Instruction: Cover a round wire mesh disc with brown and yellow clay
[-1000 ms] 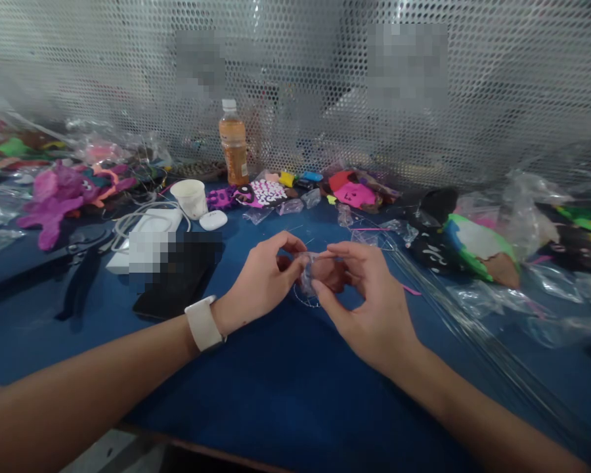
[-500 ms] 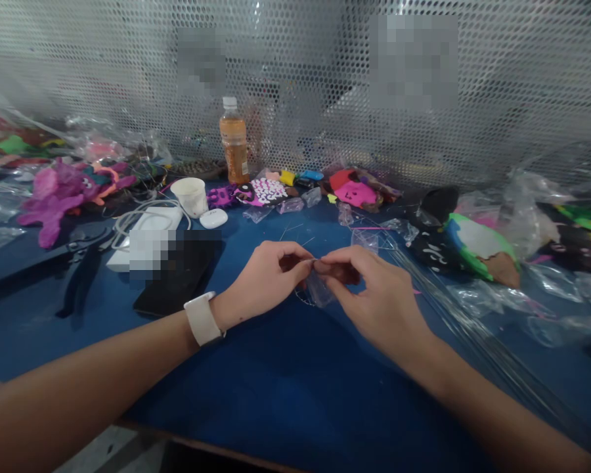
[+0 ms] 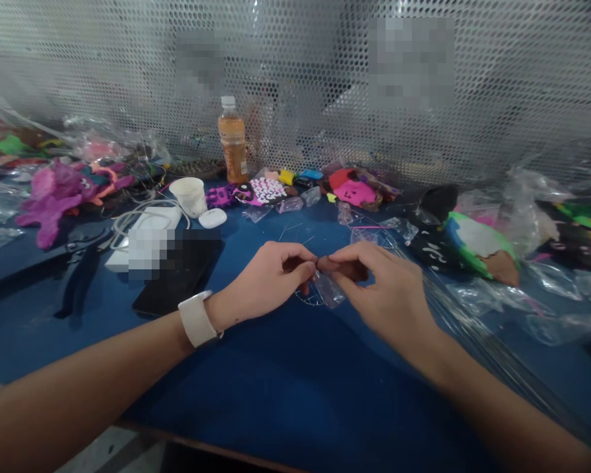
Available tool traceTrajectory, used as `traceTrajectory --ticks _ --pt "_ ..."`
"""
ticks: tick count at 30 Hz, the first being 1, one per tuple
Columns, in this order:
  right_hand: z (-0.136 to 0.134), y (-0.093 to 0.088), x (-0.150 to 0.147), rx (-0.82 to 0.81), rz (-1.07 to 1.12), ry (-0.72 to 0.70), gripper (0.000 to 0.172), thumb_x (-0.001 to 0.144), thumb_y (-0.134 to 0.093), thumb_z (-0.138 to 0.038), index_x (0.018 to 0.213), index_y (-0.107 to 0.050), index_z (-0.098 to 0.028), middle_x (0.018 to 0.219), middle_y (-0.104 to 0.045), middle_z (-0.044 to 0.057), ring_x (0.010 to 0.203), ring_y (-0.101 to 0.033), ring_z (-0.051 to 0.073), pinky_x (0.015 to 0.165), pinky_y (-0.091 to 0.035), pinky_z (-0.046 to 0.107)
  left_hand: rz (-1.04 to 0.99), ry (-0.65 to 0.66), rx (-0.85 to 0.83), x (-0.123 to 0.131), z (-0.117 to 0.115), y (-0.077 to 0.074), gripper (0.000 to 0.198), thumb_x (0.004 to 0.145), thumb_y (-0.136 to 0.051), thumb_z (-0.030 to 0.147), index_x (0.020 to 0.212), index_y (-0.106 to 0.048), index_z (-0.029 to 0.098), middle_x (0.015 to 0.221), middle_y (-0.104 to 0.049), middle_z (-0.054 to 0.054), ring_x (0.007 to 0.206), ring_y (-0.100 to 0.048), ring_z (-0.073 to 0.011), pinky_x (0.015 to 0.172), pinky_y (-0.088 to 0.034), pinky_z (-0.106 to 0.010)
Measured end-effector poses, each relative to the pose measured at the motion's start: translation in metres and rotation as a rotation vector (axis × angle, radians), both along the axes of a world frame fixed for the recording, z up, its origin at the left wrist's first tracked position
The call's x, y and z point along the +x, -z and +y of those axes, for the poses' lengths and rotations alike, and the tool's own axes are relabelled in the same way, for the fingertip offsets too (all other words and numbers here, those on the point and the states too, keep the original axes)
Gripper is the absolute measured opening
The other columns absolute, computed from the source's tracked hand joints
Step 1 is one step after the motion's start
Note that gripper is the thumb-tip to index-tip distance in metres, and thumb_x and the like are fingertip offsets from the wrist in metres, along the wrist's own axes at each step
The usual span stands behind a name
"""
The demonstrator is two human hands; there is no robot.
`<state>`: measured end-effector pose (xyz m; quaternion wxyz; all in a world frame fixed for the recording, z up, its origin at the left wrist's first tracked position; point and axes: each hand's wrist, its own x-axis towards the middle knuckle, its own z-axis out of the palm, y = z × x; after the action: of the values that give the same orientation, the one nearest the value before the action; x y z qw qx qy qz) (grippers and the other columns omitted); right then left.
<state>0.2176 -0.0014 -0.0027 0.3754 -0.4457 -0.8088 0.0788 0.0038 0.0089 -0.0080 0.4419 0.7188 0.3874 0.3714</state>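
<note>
Both my hands meet over the middle of the blue table. A small clear plastic bag (image 3: 329,291) hangs between them. My left hand (image 3: 280,272), with a pale watch on its wrist, pinches the bag's upper edge between thumb and forefinger. My right hand (image 3: 379,282) is closed at the same edge, its thumb and fingertips on the plastic. Below the fingers, partly hidden, is a small round piece of bent wire mesh (image 3: 309,299). Whatever the bag holds cannot be made out.
At left lie long-handled cutters (image 3: 76,263), a black phone (image 3: 182,272), a white box with cable (image 3: 148,226) and a paper cup (image 3: 190,196). A drink bottle (image 3: 233,144) stands behind. Coloured clay pieces (image 3: 354,188) line the back; long wires (image 3: 487,341) run along the right.
My fingertips have shifted slightly apart at the bag's edge, and more of the clear plastic shows, spreading to the right. Other things on the table stay put.
</note>
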Motion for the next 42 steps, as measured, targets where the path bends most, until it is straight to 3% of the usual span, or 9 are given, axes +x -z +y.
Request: traceTrajectory --ticks 6,9,12,19,25,28,32,37,42 --pt "0.005 0.001 -0.003 -0.206 0.330 -0.020 0.017 0.094 -0.074 -0.026 0.109 -0.067 -0.026 0.097 -0.079 0.003 0.085 -0.075 0.022 0.077 -0.059 0.038 -0.025 -0.079 0.003 -0.002 0.007 0.009 0.024 0.104 -0.058 0.029 0.095 -0.076 0.018 0.072 -0.072 -0.002 0.064 -0.064 -0.0130 0.060 -0.049 -0.025" --pt "0.007 0.003 -0.004 -0.238 0.411 0.007 0.021 0.099 -0.068 -0.032 0.119 -0.066 -0.025 0.102 -0.078 0.005 0.076 -0.071 0.019 0.075 -0.059 0.039 -0.023 -0.102 -0.021 -0.003 0.012 0.015 0.025 0.104 -0.058 0.031 0.095 -0.077 0.018 0.071 -0.071 -0.002 0.063 -0.063 -0.0143 0.060 -0.049 -0.027" --pt "0.006 0.003 -0.004 -0.219 0.356 0.035 0.019 0.101 -0.064 -0.032 0.118 -0.068 -0.025 0.103 -0.079 0.005 0.071 -0.069 0.018 0.071 -0.058 0.038 -0.026 -0.092 -0.049 -0.002 0.012 0.017 0.025 0.104 -0.059 0.034 0.096 -0.076 0.019 0.073 -0.072 -0.003 0.063 -0.064 -0.0148 0.059 -0.049 -0.027" --pt "-0.001 -0.002 -0.006 -0.017 0.093 0.040 0.018 0.099 -0.065 -0.024 0.117 -0.066 -0.027 0.103 -0.075 0.005 0.085 -0.071 0.022 0.077 -0.057 0.039 0.028 -0.111 -0.003 0.000 0.007 0.012 0.030 0.104 -0.058 0.037 0.087 -0.074 0.018 0.069 -0.069 -0.001 0.059 -0.060 -0.0128 0.055 -0.044 -0.025" --pt "-0.005 -0.002 -0.011 -0.088 0.052 -0.034 0.020 0.099 -0.062 -0.023 0.119 -0.064 -0.024 0.108 -0.067 0.008 0.090 -0.071 0.022 0.075 -0.059 0.037 0.133 -0.177 0.153 0.001 0.001 0.006 0.025 0.100 -0.058 0.026 0.083 -0.074 0.018 0.072 -0.070 0.000 0.061 -0.059 -0.0117 0.056 -0.039 -0.025" --pt "-0.008 -0.003 -0.014 -0.151 0.084 -0.024 0.021 0.091 -0.073 -0.026 0.111 -0.068 -0.022 0.103 -0.065 0.007 0.077 -0.069 0.019 0.064 -0.057 0.033 0.150 -0.183 0.188 0.002 -0.001 0.006 0.022 0.099 -0.059 0.022 0.085 -0.077 0.019 0.074 -0.072 0.001 0.065 -0.061 -0.0121 0.058 -0.041 -0.026" --pt "-0.006 -0.003 -0.014 -0.122 0.042 0.015 0.007 0.086 -0.078 -0.022 0.086 -0.071 -0.022 0.087 -0.063 0.003 0.063 -0.060 0.014 0.052 -0.047 0.029 0.152 -0.177 0.199 0.003 -0.004 0.006 0.022 0.099 -0.060 0.022 0.086 -0.078 0.021 0.081 -0.076 0.000 0.068 -0.063 -0.0125 0.060 -0.043 -0.027" --pt "-0.002 -0.003 -0.009 0.000 -0.065 -0.001 0.013 0.087 -0.072 -0.016 0.077 -0.068 -0.023 0.080 -0.061 0.001 0.062 -0.055 0.014 0.056 -0.043 0.032 0.175 -0.187 0.241 0.002 -0.005 0.004 0.024 0.101 -0.059 0.022 0.085 -0.077 0.020 0.086 -0.076 -0.001 0.073 -0.065 -0.0134 0.063 -0.044 -0.028" --pt "0.001 -0.007 -0.004 -0.045 -0.085 -0.029 0.021 0.084 -0.069 -0.010 0.070 -0.059 -0.022 0.078 -0.056 -0.001 0.060 -0.048 0.011 0.058 -0.038 0.032 0.181 -0.129 0.266 0.001 -0.004 0.004 0.023 0.104 -0.057 0.022 0.089 -0.074 0.020 0.087 -0.073 -0.001 0.076 -0.063 -0.0140 0.068 -0.044 -0.029"
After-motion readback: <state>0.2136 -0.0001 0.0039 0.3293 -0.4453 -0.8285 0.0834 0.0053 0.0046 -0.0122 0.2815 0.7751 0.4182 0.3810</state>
